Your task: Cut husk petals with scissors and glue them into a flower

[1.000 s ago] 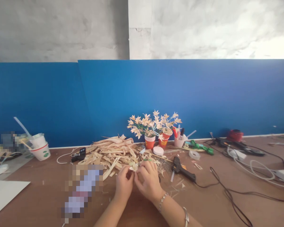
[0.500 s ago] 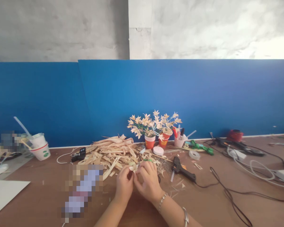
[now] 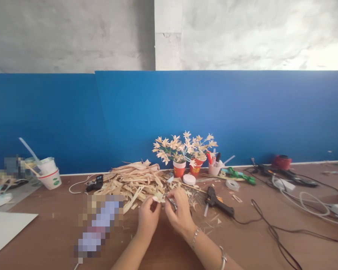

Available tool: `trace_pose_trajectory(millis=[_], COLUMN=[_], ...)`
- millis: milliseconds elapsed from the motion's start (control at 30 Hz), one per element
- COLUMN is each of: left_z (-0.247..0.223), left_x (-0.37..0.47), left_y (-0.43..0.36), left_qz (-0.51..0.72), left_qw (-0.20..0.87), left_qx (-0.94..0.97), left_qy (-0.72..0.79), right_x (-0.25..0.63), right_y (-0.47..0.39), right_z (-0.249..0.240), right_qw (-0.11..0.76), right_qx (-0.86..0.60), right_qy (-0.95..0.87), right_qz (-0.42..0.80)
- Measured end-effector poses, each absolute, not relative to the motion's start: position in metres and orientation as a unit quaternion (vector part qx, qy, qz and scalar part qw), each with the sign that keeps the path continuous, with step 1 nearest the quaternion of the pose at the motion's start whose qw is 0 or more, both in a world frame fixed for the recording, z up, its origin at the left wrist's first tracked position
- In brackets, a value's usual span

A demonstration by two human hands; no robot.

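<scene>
My left hand (image 3: 148, 215) is closed, pinching a pale husk flower (image 3: 159, 197) between thumb and fingertips. Close beside it, my right hand (image 3: 181, 212) has its fingers curled round a slim dark tool (image 3: 171, 203), whose kind I cannot make out as the fingers cover most of it. The tool's tip points toward the flower. Behind both hands lies a loose heap of dry husk strips (image 3: 136, 172). Finished-looking pale flowers (image 3: 174, 144) on stems stand in a red paper cup (image 3: 179, 170) and another red cup (image 3: 195, 169).
A black glue gun (image 3: 218, 202) lies right of my hands, its cord trailing right. Near it are a tape roll (image 3: 232, 185), a round white lid (image 3: 189, 179) and green ribbon (image 3: 239, 175). White cups (image 3: 51, 178) stand far left. A blue partition (image 3: 214, 108) closes off the back.
My right hand has moved slightly away from my left, and a dark tool now shows in its fingers. The left hand keeps its pinch on the flower.
</scene>
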State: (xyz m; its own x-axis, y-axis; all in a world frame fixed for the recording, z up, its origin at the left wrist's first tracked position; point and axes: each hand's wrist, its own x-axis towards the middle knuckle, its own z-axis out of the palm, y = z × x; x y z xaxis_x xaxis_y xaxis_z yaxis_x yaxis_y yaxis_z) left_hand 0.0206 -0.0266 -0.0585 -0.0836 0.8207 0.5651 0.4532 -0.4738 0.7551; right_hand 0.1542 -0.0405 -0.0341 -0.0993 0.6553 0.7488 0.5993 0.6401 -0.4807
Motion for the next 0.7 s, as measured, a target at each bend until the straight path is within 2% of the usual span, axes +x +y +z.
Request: trace_pose_trajectory(millis=[233,433,567,700], left_z=[-0.066,-0.069,-0.068,-0.064], left_x=[0.02,0.022,0.022,0.022], left_y=[-0.023,-0.018,-0.019,-0.025], left_qz=[0.52,0.532,0.526,0.531], left_qw=[0.279,0.384,0.382,0.329], left_qx=[0.634,0.605,0.603,0.61], left_qy=[0.5,0.452,0.463,0.487], right_x=[0.156,0.157,0.158,0.158], right_y=[-0.037,-0.031,-0.028,-0.027], right_z=[-0.036,-0.042,-0.044,-0.045], right_qw=[0.466,0.474,0.481,0.482], right_qx=[-0.393,-0.409,-0.412,-0.417], right_qy=[-0.792,-0.78,-0.774,-0.771], right_qz=[0.02,0.014,0.017,0.011])
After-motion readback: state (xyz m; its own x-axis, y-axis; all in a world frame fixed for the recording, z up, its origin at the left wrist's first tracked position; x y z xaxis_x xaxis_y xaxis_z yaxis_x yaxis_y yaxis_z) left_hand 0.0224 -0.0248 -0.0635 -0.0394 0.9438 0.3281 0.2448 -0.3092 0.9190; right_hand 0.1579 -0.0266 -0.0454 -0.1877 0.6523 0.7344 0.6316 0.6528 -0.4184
